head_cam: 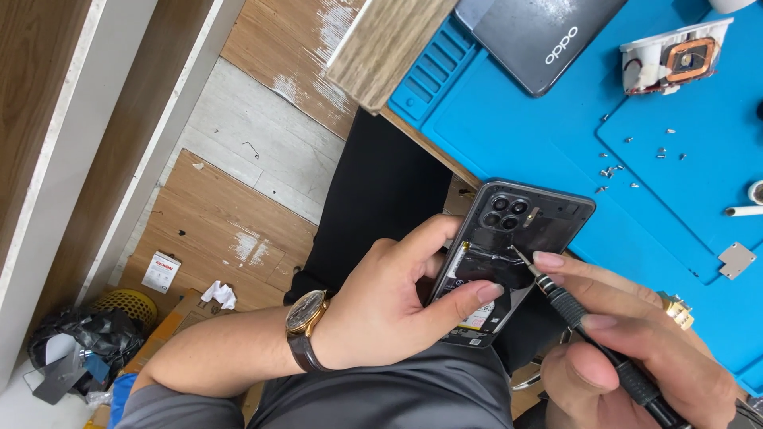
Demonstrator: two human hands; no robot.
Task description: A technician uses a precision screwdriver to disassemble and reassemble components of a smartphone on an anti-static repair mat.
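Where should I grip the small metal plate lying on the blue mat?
The metal plate lies flat on the blue mat, clear of the right hand and the screws. Come from straight above and pinch two opposite edges; its thinness probably calls for fingertips or tweezers.

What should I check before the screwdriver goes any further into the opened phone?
1. Phone grip: left hand wraps its edge, thumb across the back. Ok.
2. Screwdriver hold: right hand fingers pinch the knurled shaft. Ok.
3. Tip placement: it touches the phone's inside just below the camera cluster; whether it sits in a screw head, cannot tell.
4. Support: phone is held over the lap, off the blue mat. Not ok for steadiness.
5. Loose screws: scattered on the mat, not in a tray. Not ok.
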